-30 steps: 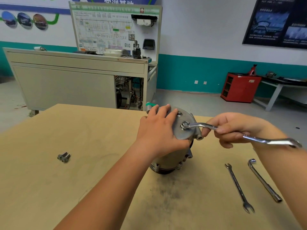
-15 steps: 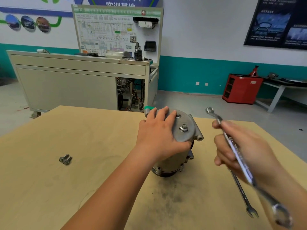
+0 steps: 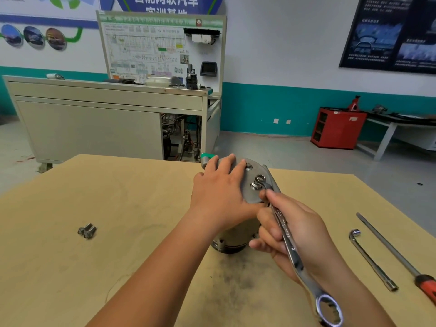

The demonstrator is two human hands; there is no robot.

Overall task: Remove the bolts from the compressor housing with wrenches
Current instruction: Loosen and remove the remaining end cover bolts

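Compressor housing point(image 3: 250, 197): upright near the middle of the desk point(image 3: 141, 197), end plate tilted toward the viewer, probably for easy reach to the bolt heads.
Left hand point(image 3: 219, 192): laid over the plate's left side, fingers point(image 3: 226, 166) straight and slightly apart, pressing down; judged a brace against twisting under wrench load.
Right hand point(image 3: 295, 234): fingers point(image 3: 265, 232) curled tight round the wrench point(image 3: 304, 274) about midway along the shank, far enough back for leverage.
Wrench head: small ring end up at the plate, just beside or partly over a bolt point(image 3: 255, 185); seated or not, cannot tell. Large ring end free, toward the viewer.
Second bolt point(image 3: 248, 165): further back, near the left fingertips, apparently in place.
Loose bolts point(image 3: 86, 231): two lying together well to the left, likely parked out of the way.
Spare tools: L-shaped socket wrench point(image 3: 371, 260) and red-handled screwdriver point(image 3: 389, 246) side by side at the right, within the right hand's reach.
Desk surface: pale plywood, dark greasy smudge point(image 3: 236, 277) just in front of the housing.
Room: workshop classroom; grey training bench point(image 3: 94, 119) with wiring board point(image 3: 160, 50) behind, teal wall band point(image 3: 271, 109), red cabinet point(image 3: 335, 128) and dark poster point(image 3: 389, 36) to the right.
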